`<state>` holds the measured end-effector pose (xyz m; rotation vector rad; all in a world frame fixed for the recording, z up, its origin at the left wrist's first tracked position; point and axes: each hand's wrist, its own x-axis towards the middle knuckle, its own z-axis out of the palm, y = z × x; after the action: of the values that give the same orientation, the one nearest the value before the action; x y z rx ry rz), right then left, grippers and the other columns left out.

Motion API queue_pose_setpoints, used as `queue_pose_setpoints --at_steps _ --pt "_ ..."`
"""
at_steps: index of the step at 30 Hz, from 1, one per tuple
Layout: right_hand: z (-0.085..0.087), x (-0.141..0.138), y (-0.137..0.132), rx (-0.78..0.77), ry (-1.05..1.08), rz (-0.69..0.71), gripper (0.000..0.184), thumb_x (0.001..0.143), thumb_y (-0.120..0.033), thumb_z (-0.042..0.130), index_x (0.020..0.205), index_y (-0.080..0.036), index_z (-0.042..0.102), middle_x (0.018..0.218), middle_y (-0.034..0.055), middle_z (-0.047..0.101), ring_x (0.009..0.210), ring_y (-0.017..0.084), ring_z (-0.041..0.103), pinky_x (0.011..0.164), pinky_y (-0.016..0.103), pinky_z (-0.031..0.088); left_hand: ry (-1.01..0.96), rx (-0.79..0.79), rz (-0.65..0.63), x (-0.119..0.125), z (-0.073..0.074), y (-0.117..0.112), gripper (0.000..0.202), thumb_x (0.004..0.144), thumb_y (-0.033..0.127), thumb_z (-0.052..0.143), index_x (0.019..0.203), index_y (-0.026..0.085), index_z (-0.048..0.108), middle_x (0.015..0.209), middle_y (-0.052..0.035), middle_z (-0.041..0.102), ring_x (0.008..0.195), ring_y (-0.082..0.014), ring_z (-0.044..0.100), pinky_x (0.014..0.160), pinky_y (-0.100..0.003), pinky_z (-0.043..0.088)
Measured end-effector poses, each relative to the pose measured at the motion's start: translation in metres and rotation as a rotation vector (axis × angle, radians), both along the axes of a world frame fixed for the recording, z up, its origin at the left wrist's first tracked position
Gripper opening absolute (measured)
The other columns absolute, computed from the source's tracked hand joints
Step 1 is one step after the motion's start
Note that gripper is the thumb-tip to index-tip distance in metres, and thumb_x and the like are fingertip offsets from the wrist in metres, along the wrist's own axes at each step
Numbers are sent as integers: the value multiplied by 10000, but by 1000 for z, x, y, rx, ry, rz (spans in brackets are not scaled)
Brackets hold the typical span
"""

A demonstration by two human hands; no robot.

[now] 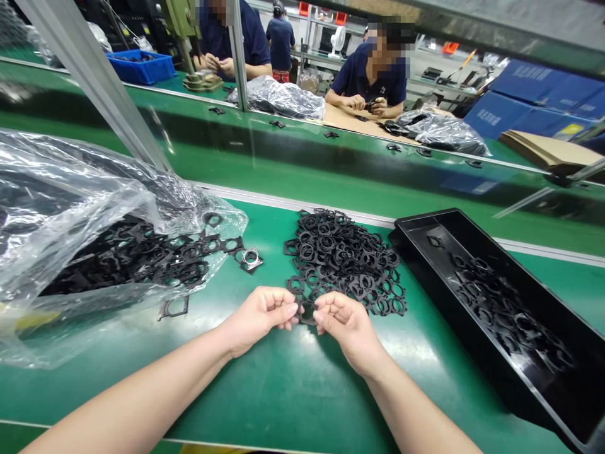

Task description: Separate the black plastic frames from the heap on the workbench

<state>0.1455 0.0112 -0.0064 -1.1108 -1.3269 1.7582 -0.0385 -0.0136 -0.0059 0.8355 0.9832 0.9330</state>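
Observation:
My left hand point(263, 315) and my right hand point(344, 323) meet in front of me, both pinching one small black ring-shaped part point(307, 312) between their fingertips. Just beyond them lies a heap of the same black flat parts point(343, 258) on the green table point(283, 384). To the left, a clear plastic bag point(70, 208) spills more black parts point(142, 255) onto the table. A single part point(174, 307) lies loose in front of the bag.
A long black tray point(425, 227) with several parts in it stands at my right. Beyond a green conveyor point(302, 164), two people in dark blue shirts work at a facing bench with plastic bags, a blue bin point(142, 66) and blue boxes point(529, 94).

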Motion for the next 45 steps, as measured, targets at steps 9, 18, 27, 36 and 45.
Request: queue_pose_setpoints --at_steps 9,18,27,36,45 --pt "-1 0 0 -156 177 60 272 685 -340 757 824 -147 626 635 -3 614 539 100 550 578 244 449 -373 -184 -108 1 -5 -3 272 676 329 773 758 116 625 629 -19 596 550 -71 526 536 -163 391" --pt "2 0 2 -249 242 73 261 672 -342 768 782 -128 667 641 20 633 562 100 564 571 230 475 -269 -96 -28 3 1 -4 246 724 331 731 763 108 636 705 -42 617 656 -105 573 594 -182 434" --pt "-3 -3 1 -67 160 -55 179 658 -283 775 730 -156 671 586 -14 597 536 98 546 532 224 482 -110 -33 106 3 -2 -1 325 660 353 774 853 113 670 679 -41 667 624 -120 596 572 -198 447" --pt "-7 -4 -3 75 68 -108 120 678 -250 758 748 -175 695 626 -6 627 546 95 542 546 225 469 6 -36 157 5 2 -2 353 623 415 778 725 112 629 556 -21 636 537 -115 592 507 -187 459" --pt "-3 -3 -3 52 106 -24 173 723 -294 724 837 -167 696 640 7 646 589 113 589 536 222 518 -17 -37 181 5 2 -2 353 632 411 770 759 107 642 587 -13 637 547 -101 581 516 -179 462"
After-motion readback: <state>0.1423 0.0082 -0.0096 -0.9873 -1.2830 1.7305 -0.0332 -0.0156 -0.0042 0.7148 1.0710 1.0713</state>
